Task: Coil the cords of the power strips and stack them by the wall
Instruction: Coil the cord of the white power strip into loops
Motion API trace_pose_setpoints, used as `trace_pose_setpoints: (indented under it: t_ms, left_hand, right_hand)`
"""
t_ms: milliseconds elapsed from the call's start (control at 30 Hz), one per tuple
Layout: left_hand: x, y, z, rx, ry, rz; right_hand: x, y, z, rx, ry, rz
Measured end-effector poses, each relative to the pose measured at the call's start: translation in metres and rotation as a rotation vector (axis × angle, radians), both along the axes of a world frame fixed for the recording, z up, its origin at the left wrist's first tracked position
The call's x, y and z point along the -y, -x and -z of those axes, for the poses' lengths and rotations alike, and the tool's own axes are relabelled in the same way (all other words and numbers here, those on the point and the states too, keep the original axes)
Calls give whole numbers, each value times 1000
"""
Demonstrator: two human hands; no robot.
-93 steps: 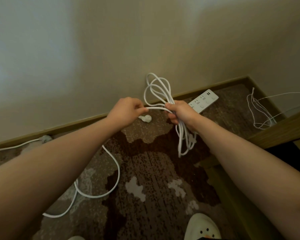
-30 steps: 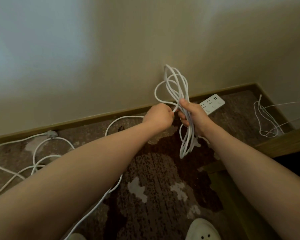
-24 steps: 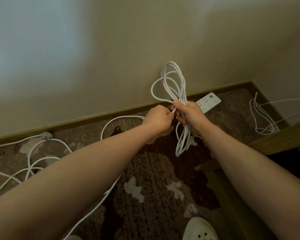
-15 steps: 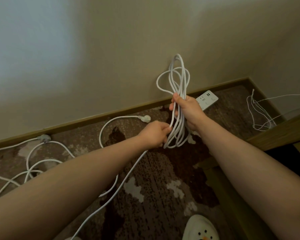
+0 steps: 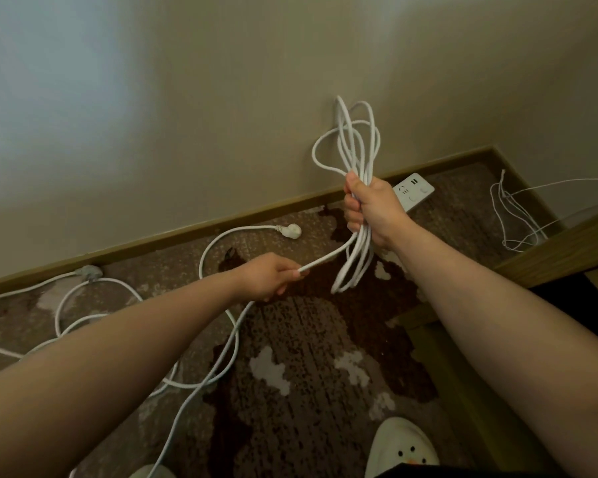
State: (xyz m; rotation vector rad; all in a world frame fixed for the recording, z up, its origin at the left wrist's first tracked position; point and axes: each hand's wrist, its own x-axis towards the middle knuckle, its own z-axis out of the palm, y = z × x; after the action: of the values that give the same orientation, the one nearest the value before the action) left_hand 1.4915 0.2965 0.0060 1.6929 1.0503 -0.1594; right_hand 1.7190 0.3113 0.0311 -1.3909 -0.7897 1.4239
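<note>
**Another loop's worth of cord drawn out**

The right hand [image 5: 372,210] grips the coiled cord [image 5: 354,157]; the left hand [image 5: 268,277], now dropped below-left, pinches the slack. Much cord lies on the floor beyond its fingers [image 5: 292,274]; the power strip [image 5: 415,190] sits behind the right fingers.

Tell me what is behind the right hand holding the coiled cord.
Behind the right hand and its coiled cord, a white power strip lies on the carpet by the baseboard. Its near end is covered by the hand.
</note>
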Motion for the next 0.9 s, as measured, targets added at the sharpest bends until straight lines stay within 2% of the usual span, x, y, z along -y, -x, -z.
trace_pose_setpoints:
  t_ms: [133,200,367,467,567,633,767,833,900]
  left_hand:
    - [-16,34,1,-86,-103,-5]
    - [-23,50,-2,-106,-135,-61]
    - [-35,16,-21,66,-312,-176]
    - [-33,1,-22,10,-360,-29]
    - [-27,25,-10,-120,-249,135]
    - [-23,46,-1,-161,-183,150]
    - [-27,82,5,-119,-149,-39]
    - [-38,106,3,-138,-222,-167]
    - [-48,126,-1,-201,-298,-198]
  right_hand:
    - [5,-7,1,225,-26,-9]
    - [7,-9,3,277,-44,9]
    - [2,5,4,549,-106,-121]
    - [-2,12,1,579,-129,-172]
    - [-5,2,1,675,-146,-164]
    - [-7,-7,6,822,-150,-153]
    - [-6,-22,23,1044,-89,-174]
    - [-4,-30,29,1088,-50,-119]
    - [-3,-33,30,1104,-36,-60]
